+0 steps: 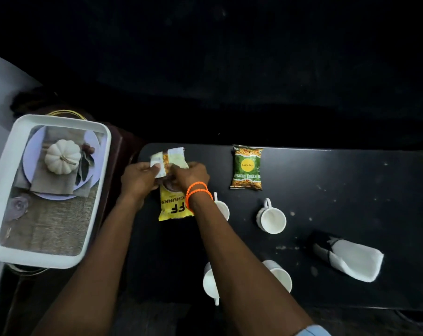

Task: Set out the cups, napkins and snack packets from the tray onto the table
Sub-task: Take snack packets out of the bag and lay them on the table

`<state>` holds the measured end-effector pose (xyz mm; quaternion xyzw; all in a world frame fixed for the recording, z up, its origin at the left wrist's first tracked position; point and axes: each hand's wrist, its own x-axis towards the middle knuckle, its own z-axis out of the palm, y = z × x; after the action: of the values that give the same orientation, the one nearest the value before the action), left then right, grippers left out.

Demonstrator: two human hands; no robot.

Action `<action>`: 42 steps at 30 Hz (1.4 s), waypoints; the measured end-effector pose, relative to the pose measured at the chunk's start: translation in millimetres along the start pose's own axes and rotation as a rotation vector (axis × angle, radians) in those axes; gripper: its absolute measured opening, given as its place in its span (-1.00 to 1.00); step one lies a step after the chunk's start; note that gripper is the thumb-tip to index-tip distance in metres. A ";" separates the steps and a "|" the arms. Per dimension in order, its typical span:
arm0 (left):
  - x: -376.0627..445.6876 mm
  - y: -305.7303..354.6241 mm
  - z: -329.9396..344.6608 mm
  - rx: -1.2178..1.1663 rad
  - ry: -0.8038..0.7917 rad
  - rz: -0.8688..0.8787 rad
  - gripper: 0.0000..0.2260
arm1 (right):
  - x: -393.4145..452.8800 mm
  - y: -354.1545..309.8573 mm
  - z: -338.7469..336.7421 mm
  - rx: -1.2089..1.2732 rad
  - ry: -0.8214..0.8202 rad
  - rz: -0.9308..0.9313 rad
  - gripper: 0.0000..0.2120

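Both hands meet over the far left part of the black table. My left hand and my right hand together hold a pale snack packet. Under them lies a yellow packet. A green packet lies flat further right. Several white cups stand on the table: one upright at centre, one partly behind my right wrist, two near the front edge. A white napkin lies at the right. The white tray sits at the left.
The tray's floor shows a printed picture of a plate, a white pumpkin and burlap; no loose items are visible in it. The tray rests on a dark stand beside the table. Beyond the table everything is dark.
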<state>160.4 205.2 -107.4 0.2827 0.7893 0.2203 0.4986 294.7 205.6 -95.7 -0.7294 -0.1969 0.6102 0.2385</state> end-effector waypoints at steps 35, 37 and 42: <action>-83.9 63.5 279.0 0.717 -0.461 0.719 -0.38 | 39.5 36.1 -297.5 -0.840 0.235 -0.392 -0.32; -87.9 56.5 283.0 0.716 -0.468 0.739 -0.39 | 36.9 44.8 -300.6 -0.853 0.235 -0.382 -0.29; -96.3 41.7 291.7 0.700 -0.458 0.744 -0.36 | 30.0 65.6 -308.1 -0.808 0.301 -0.372 -0.29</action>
<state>468.7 191.3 -135.7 0.7314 0.5338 0.0392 0.4226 603.0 136.7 -114.6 -0.7963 -0.5096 0.3190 0.0666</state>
